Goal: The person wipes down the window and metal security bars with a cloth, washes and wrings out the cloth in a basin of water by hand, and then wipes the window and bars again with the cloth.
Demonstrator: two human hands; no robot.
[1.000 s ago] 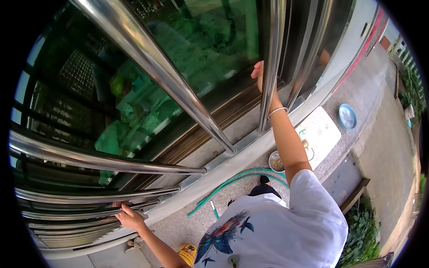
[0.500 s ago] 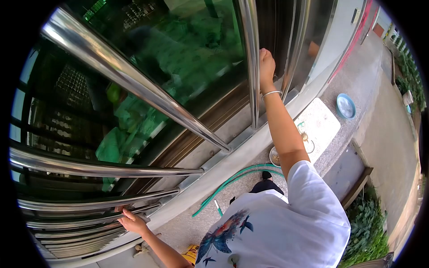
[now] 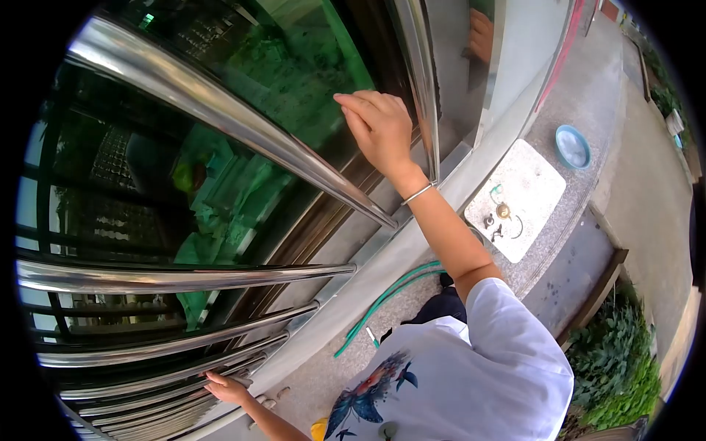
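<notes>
Shiny metal bars (image 3: 243, 128) run in front of a green-tinted window (image 3: 294, 81). My right hand (image 3: 379, 132), with a bangle (image 3: 418, 194) at its wrist, is in front of the glass between two bars. Its fingers are bent and close together; whether anything is between them is hidden. My left hand (image 3: 228, 388) is at the lower left, at the closely spaced lower bars, its fingertips against or around one of them. The window's dark frame (image 3: 316, 224) lies behind the bars.
A white board (image 3: 523, 184) with small metal parts lies on the ground, near a blue basin (image 3: 573, 147). A green hose (image 3: 382, 298) curves beside the wall. Green plants (image 3: 614, 367) stand at the lower right, and part of a yellow container (image 3: 319, 428) shows at the bottom.
My right hand has moved left, from behind and beside the right upright bar to the glass between the bars. My left hand stays at the lower bars. The view has shifted somewhat.
</notes>
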